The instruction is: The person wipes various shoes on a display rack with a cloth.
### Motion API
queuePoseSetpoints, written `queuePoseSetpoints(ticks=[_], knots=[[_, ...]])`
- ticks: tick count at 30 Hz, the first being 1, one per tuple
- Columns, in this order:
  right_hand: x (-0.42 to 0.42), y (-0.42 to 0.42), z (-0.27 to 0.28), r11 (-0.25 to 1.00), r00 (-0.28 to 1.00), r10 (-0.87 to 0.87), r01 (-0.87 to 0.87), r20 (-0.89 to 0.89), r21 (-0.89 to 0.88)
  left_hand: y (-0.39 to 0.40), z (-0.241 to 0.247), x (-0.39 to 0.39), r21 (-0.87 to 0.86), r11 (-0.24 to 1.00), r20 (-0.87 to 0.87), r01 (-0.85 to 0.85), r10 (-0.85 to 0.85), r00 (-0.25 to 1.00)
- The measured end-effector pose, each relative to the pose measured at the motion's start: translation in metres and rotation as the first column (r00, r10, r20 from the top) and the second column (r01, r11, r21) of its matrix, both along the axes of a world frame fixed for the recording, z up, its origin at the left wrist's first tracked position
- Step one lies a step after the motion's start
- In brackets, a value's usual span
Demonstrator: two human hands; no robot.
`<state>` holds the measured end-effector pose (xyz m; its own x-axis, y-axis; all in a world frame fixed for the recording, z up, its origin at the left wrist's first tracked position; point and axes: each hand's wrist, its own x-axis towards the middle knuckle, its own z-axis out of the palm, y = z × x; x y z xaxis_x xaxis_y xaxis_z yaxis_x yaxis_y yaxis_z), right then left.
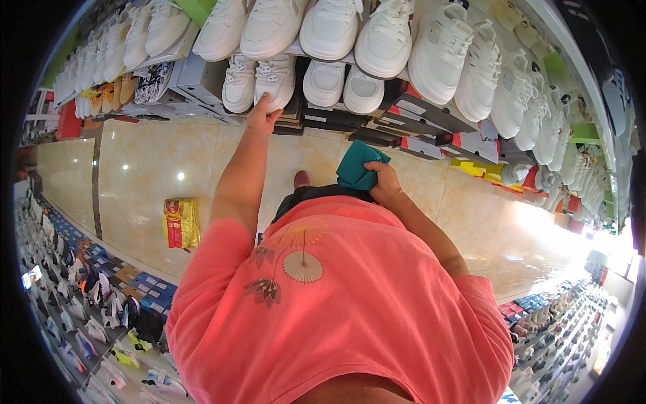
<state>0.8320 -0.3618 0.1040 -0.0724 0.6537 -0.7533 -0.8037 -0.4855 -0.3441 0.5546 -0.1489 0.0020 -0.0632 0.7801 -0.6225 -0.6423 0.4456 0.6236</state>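
My left hand (263,117) reaches to the lower shelf, its thumb on top of the toe of a white sneaker with smiley-face charms (275,83) and its fingers at the toe's edge. The matching white sneaker (238,85) stands directly to its left. In front of my waist, my right hand (384,181) grips a folded teal cloth (357,164). Two white slip-on style shoes (343,87) stand to the right of the smiley pair. Above them, a row of larger white sneakers (330,28) lines the upper shelf.
Stacked shoeboxes (421,118) lie beneath the shelves. A yellow and red plastic bag (181,223) lies on the tiled floor (136,177) at the left. Further racks of shoes (96,331) stand behind me at lower left and lower right.
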Motion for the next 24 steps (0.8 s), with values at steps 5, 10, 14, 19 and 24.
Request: queuePoseSetpoints(ticks=[5,10,14,19,24], knots=[[0.021,-0.005,0.002,1.0,0.999,0.012,-0.012,-0.041,0.0,-0.007,-0.015,-0.002,0.007,0.999,-0.039,-0.043,0.043,0.998],[0.047,-0.01,-0.031,0.999,0.997,0.023,-0.02,-0.078,0.037,-0.027,0.002,0.014,-0.233,0.971,-0.275,-0.062,-0.004,0.961],[0.056,-0.008,-0.021,0.999,0.995,0.035,-0.034,-0.09,0.021,-0.057,0.017,0.058,-0.203,0.975,-0.332,-0.093,0.021,0.943],[0.075,-0.012,-0.066,0.952,0.979,0.2,-0.203,0.037,0.229,-0.068,0.059,0.115,-0.11,0.993,-0.252,0.029,-0.056,0.966],[0.08,-0.015,-0.015,0.967,0.951,0.216,-0.177,-0.22,0.181,-0.057,0.059,0.127,-0.047,0.991,-0.189,0.124,-0.131,0.973]])
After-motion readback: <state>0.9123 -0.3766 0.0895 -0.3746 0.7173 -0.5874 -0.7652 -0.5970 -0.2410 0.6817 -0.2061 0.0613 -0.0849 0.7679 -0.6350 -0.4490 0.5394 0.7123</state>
